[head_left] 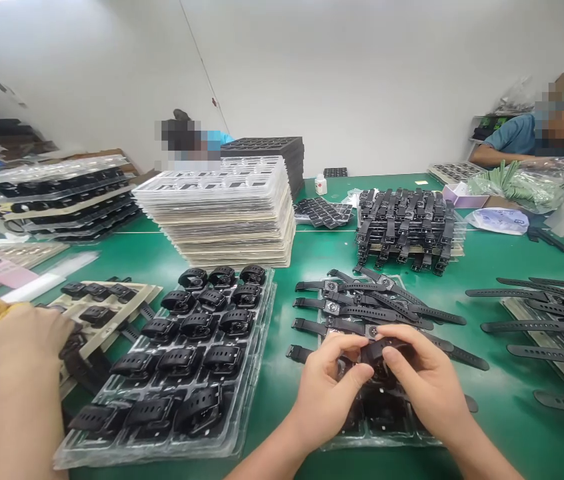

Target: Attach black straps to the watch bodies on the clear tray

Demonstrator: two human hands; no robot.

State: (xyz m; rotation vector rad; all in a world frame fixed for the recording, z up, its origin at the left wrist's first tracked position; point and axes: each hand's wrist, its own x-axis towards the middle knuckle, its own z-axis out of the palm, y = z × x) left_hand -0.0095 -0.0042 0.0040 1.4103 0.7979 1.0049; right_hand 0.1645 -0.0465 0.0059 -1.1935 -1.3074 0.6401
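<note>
Between my two hands is a black smartwatch (375, 351) with a black strap, held over a clear tray (392, 440). My left hand (329, 390) pinches one side of it with thumb and forefinger. On its other side, the fingers of my right hand (422, 377) close around the strap. Part of the watch is hidden behind my fingers. Just beyond my hands, several watches with straps laid out flat (377, 297) overlap on the same tray. To the left stands a clear tray (239, 433) with rows of watches whose straps are closed into loops.
At far left, a co-worker's arm (22, 393) reaches over a beige tray (145, 293) of watches. Behind are a tall stack of white trays (222, 227) and a stack of watch-filled trays (405, 230). More strapped watches (557, 327) lie at right. Two people sit across the green table (287, 320).
</note>
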